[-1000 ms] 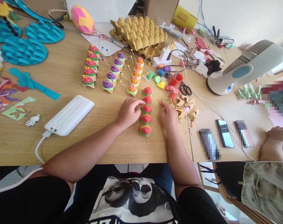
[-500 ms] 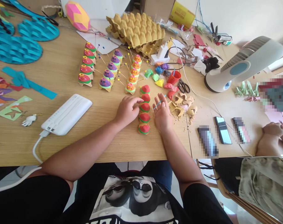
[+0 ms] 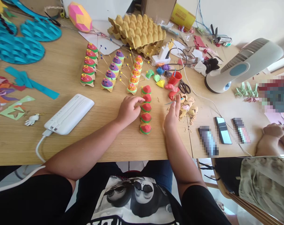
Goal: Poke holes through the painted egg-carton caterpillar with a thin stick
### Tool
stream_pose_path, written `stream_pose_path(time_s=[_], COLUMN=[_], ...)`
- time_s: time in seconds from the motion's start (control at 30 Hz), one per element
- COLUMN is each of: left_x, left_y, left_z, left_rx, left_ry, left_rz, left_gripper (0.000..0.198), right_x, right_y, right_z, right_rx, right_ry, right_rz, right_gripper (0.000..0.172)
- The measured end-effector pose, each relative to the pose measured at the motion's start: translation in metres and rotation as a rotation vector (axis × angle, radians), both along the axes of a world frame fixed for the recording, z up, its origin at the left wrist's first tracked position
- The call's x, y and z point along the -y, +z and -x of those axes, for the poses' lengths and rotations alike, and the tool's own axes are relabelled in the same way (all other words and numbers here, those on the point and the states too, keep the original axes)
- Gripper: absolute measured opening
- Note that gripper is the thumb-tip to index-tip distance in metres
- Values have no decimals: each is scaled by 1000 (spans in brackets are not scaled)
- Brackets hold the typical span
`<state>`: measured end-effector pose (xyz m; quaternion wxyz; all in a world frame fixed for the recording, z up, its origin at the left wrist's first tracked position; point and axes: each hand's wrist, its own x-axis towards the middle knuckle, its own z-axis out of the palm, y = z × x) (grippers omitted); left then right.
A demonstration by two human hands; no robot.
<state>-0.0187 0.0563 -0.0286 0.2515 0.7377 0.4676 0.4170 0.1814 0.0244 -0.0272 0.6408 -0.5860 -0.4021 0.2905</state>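
Note:
In front of me lies an egg-carton strip (image 3: 146, 117), its cups topped with red clay over green rims. My left hand (image 3: 130, 108) rests at its left side, bent fingers touching the cup second from the far end. To the right of the strip, my right hand (image 3: 173, 114) is turned edge-on, fingers pointing away from me. A thin blue stick (image 3: 168, 103) passes behind those fingers and seems held between them; its middle is hidden. Carton scraps and crumbs (image 3: 191, 109) lie just beyond that hand.
Decorated red, purple and orange carton strips (image 3: 112, 71) stand behind, with pins in places. Further back is an egg tray (image 3: 142, 29). A white power bank (image 3: 69, 114) lies left. On the right are a red cup (image 3: 175, 78), a fan (image 3: 240, 67), phones (image 3: 223, 130) and another person's hands (image 3: 274, 130).
My right hand has moved right, away from the strip, and turned from palm-up to edge-on; the blue stick moved with it. The left hand stays at the strip.

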Motion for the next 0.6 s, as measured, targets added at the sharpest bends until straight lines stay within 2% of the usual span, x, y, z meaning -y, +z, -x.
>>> stream_pose_path(time_s=[0.17,0.37,0.5,0.6], left_x=[-1,-3,-3,-3], left_y=[0,-2,-3,-4], left_z=[0,0,-1,-1], left_rx=[11,20,19,38], left_ry=[2,2,0,-6], left_rz=[1,-9,-21,-30], left_gripper=[43,42,42,42], right_x=[-6,-39,-43,-17], right_y=[7,3,-6,-9], right_z=[2,21,25,14], right_rx=[-286,-467,-570,-534], right_ry=[97,253,150,54], right_rz=[82,171,212,152], right_gripper=[54,52,45,40])
